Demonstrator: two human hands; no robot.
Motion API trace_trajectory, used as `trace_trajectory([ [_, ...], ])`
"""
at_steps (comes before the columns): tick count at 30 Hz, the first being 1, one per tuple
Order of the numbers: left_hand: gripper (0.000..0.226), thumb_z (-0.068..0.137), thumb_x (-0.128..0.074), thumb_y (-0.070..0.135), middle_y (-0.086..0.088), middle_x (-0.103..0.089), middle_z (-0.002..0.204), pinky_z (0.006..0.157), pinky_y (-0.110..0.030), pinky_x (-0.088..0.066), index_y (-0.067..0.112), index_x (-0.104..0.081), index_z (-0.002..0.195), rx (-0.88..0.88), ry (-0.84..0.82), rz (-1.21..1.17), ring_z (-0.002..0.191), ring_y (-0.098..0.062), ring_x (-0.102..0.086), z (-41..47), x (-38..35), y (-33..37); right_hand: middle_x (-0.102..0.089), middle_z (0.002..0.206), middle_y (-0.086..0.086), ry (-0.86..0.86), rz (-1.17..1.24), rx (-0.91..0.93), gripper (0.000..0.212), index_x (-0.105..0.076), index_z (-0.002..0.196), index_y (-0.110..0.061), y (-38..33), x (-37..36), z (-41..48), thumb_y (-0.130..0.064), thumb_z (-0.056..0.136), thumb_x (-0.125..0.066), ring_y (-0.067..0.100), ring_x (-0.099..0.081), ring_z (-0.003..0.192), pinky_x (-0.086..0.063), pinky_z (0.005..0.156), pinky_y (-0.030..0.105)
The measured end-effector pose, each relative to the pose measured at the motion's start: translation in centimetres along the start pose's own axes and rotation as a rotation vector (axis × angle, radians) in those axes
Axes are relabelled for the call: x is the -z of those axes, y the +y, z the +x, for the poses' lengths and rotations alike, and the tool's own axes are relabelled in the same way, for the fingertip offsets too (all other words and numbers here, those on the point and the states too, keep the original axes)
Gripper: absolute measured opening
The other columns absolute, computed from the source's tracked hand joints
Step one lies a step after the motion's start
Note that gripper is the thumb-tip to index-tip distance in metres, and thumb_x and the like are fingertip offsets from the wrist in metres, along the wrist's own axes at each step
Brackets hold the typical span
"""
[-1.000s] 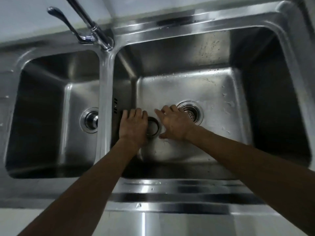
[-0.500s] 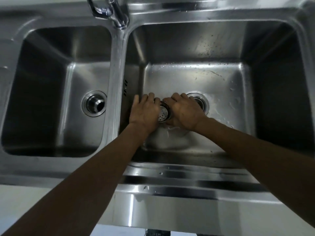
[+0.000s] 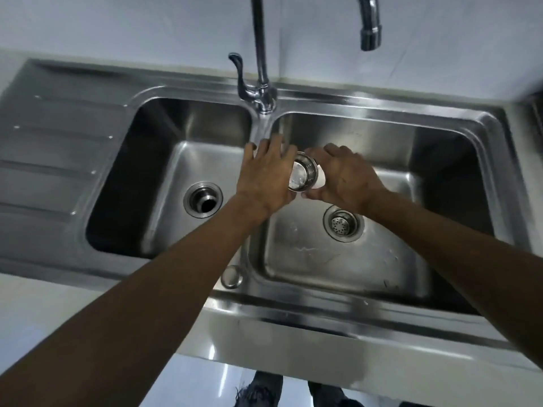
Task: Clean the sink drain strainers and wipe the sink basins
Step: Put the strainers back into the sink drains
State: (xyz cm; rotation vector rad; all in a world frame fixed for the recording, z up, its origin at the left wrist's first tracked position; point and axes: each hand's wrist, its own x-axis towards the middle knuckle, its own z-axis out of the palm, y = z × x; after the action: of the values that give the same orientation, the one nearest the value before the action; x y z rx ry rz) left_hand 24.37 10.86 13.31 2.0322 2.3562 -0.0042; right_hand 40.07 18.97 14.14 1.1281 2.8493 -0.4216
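1. Two bare hands meet above the right basin of a stainless double sink, both forearms reaching in from the near edge.
2. Between them sits a metal drain strainer, lifted clear of the basin floor and tilted so its perforated cup faces the camera.
3. Seen from the back, the left hand has its fingers spread and pointing toward the tap, its palm side cupped against the strainer's left rim; its wrist crosses the divider between the basins.
4. Knuckles up, the right hand has its fingers curled toward the strainer's right side and its thumb underneath.
5. A small white scrap shows between the right hand's fingers and the strainer; whether it is cloth or paper cannot be told.
6. A second strainer is seated in the right basin's drain, just below the right wrist.
7. In the left basin the drain stands open, with a dark hole at its centre.
8. At the back, on the divider, rises the faucet; its spout end hangs above the right basin.
9. On the left lies a ribbed drainboard.
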Motion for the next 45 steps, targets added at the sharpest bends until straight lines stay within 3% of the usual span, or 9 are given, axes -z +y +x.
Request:
trace_trajectory([
  [5, 0.089, 0.076, -0.080, 0.056, -0.006, -0.037, 0.154, 0.112, -0.049, -0.027, 0.024, -0.042, 0.150, 0.118, 0.005, -0.020, 0.138, -0.028, -0.042, -3.0, 0.8, -6.7, -0.060, 0.129, 0.007, 0.025, 0.052, 0.099, 0.080, -0.049, 0.141, -0.022, -6.3, -1.2, 3.3, -0.054, 0.075, -0.081, 0.032, -0.058, 0.115, -0.048, 0.097, 0.043],
  [10, 0.087, 0.075, -0.085, 0.048, -0.010, -0.035, 0.156, 0.116, -0.056, -0.025, 0.029, -0.043, 0.149, 0.278, -0.019, -0.111, 0.143, -0.033, -0.038, -5.6, 0.6, -14.3, -0.058, 0.129, 0.008, 0.073, 0.039, 0.193, 0.081, -0.047, 0.144, -0.022, -13.0, -3.1, 7.7, -0.056, 0.077, -0.077, 0.030, -0.057, 0.115, -0.048, 0.096, 0.043],
  [16, 0.084, 0.075, -0.085, 0.049, -0.010, -0.037, 0.152, 0.116, -0.060, -0.026, 0.026, -0.046, 0.145, 0.394, -0.152, -0.157, 0.139, -0.035, -0.041, -7.1, -3.3, -20.3, -0.052, 0.134, 0.007, -0.105, -0.005, 0.190, 0.081, -0.044, 0.143, -0.025, -18.4, -8.1, 12.8, -0.058, 0.076, -0.077, 0.031, -0.051, 0.123, -0.043, 0.101, 0.048],
  [23, 0.083, 0.076, -0.085, 0.046, -0.012, -0.042, 0.148, 0.118, -0.059, -0.023, 0.027, -0.045, 0.146, 0.437, -0.396, -0.268, 0.139, -0.037, -0.043, -4.9, -10.1, -22.5, -0.050, 0.129, 0.014, -0.315, 0.044, -0.012, 0.076, -0.044, 0.136, -0.029, -19.1, -14.3, 15.6, -0.057, 0.075, -0.079, 0.037, -0.053, 0.119, -0.046, 0.097, 0.049],
  [31, 0.082, 0.079, -0.084, 0.040, -0.011, -0.037, 0.150, 0.117, -0.059, -0.027, 0.033, -0.042, 0.149, 0.411, -0.394, -0.298, 0.142, -0.036, -0.037, -3.8, -14.2, -23.2, -0.043, 0.136, 0.017, -0.343, 0.006, -0.134, 0.079, -0.040, 0.142, -0.030, -18.9, -18.1, 17.0, -0.052, 0.078, -0.079, 0.041, -0.046, 0.125, -0.040, 0.102, 0.052],
  [38, 0.090, 0.074, -0.084, 0.054, -0.009, -0.032, 0.152, 0.115, -0.049, -0.028, 0.040, -0.041, 0.152, 0.395, -0.358, -0.388, 0.141, -0.033, -0.033, -3.9, -15.8, -23.0, -0.038, 0.139, 0.015, -0.384, -0.039, -0.216, 0.080, -0.039, 0.140, -0.032, -18.6, -19.7, 17.5, -0.053, 0.076, -0.081, 0.040, -0.043, 0.128, -0.038, 0.103, 0.052],
  [45, 0.093, 0.072, -0.086, 0.056, -0.006, -0.026, 0.157, 0.114, -0.057, -0.032, 0.041, -0.041, 0.152, 0.399, -0.380, -0.369, 0.144, -0.032, -0.027, -3.7, -16.1, -23.5, -0.029, 0.145, 0.014, -0.371, -0.016, -0.245, 0.077, -0.041, 0.140, -0.034, -18.8, -20.2, 17.7, -0.047, 0.076, -0.083, 0.041, -0.036, 0.131, -0.040, 0.102, 0.053],
])
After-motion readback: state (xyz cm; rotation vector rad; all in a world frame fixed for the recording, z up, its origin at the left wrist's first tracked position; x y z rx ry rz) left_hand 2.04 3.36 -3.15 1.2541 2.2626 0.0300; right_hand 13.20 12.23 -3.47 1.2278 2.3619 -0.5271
